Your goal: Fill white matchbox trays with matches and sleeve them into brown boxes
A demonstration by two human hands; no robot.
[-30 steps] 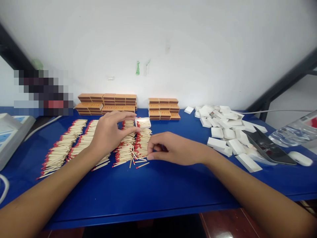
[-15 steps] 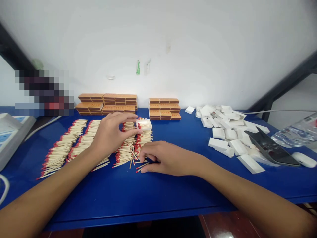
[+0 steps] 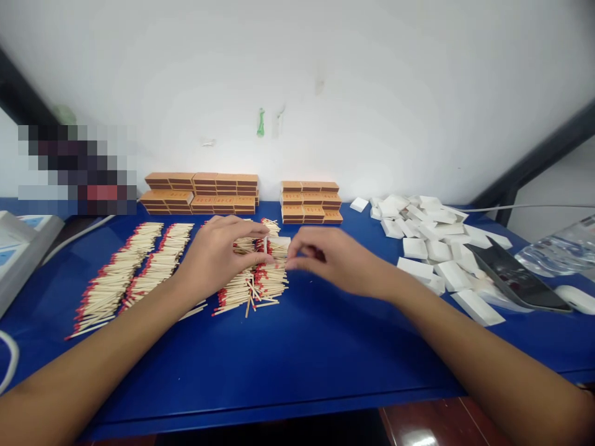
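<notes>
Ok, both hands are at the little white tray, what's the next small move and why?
Probably ease the pinch of red-tipped wooden matches in the right hand into the small white cardboard tray and let go: the left hand holds that tray above the loose match rows on the blue table, and the right hand sits at its edge.

Small matchbox-packing workshop: blue table (image 3: 288,365) against white wall (image 3: 325,80), rows of loose matches (image 3: 116,275), stacked orange matchboxes (image 3: 199,193) at back, white trays (image 3: 427,232) heaped right.
</notes>
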